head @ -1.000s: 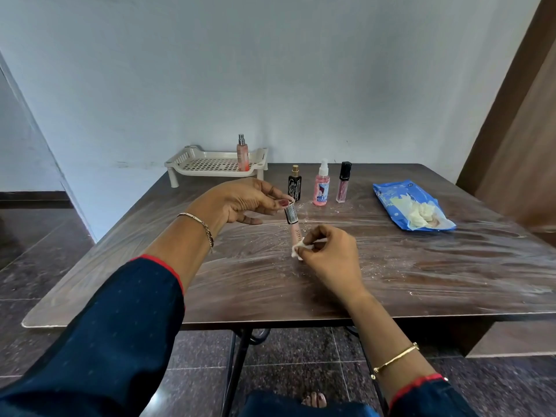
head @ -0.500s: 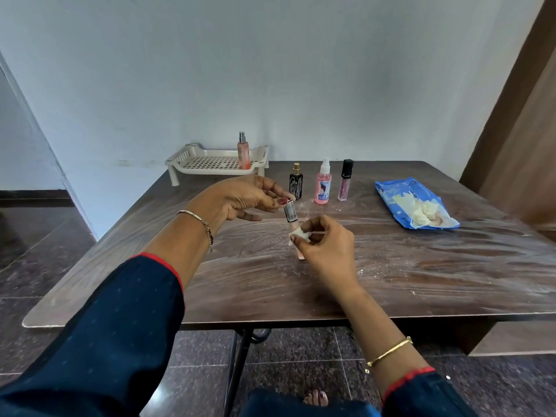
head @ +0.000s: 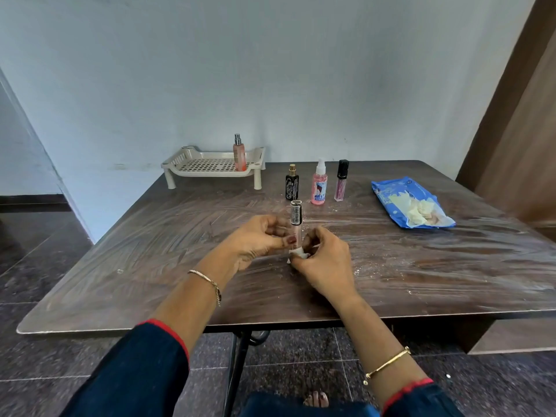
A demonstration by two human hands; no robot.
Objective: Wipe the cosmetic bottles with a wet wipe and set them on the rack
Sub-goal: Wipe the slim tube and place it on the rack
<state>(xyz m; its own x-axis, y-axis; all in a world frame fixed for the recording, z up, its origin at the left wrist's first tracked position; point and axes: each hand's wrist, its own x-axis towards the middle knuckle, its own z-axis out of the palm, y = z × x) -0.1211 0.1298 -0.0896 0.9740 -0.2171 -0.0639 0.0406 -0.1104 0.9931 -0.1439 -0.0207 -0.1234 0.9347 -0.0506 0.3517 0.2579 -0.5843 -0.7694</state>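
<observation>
Near the middle of the tabletop (head: 150, 251), the left hand (head: 258, 236) pinched a slim bottle (head: 296, 218) upright while the right hand (head: 325, 260) curled its fingers round a small white wet wipe (head: 299, 253) pressed to its lower end. Rubbing could make the damp bottle slip from so light a pinch. It had a silvery barcoded cap above a pale pink barrel.

Streaked dark wooden table (head: 150, 251), pale blue wall (head: 270, 70), dark tiled floor (head: 30, 251), brown wooden panel (head: 526, 130)
</observation>
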